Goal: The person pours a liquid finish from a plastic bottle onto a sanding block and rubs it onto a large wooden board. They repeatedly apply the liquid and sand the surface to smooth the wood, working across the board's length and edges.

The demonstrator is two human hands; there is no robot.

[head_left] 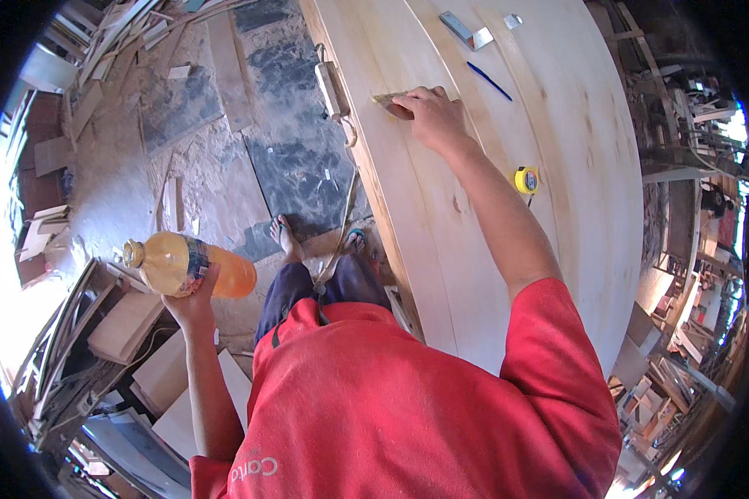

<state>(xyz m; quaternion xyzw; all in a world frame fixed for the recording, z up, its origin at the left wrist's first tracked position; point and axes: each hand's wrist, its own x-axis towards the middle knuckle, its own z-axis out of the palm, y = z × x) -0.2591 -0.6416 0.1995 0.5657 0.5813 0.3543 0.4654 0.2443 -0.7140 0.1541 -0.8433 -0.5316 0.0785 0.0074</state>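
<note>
My left hand [193, 301] is wrapped around a clear plastic bottle [233, 273] of orange liquid, tilted with its neck to the left, out beside the table. On the pale wooden panel [508, 274] to my right, my right hand [438, 118] grips a small flat yellowish-brown piece [384, 101], pressed near the panel's left edge. The fingers partly cover it, so I cannot tell its exact kind. A yellow tape measure [526, 180] lies right of my right forearm. Farther up are a blue pen [489, 81] and a try square [464, 31].
A power strip [332, 90] with a cable hangs along the table's left edge. Next to the square is a small metal piece [513, 21]. Wood offcuts [129, 324] are piled at the left, with more scrap wood [657, 399] at the right. Sawdust covers the dark floor sheets [295, 179].
</note>
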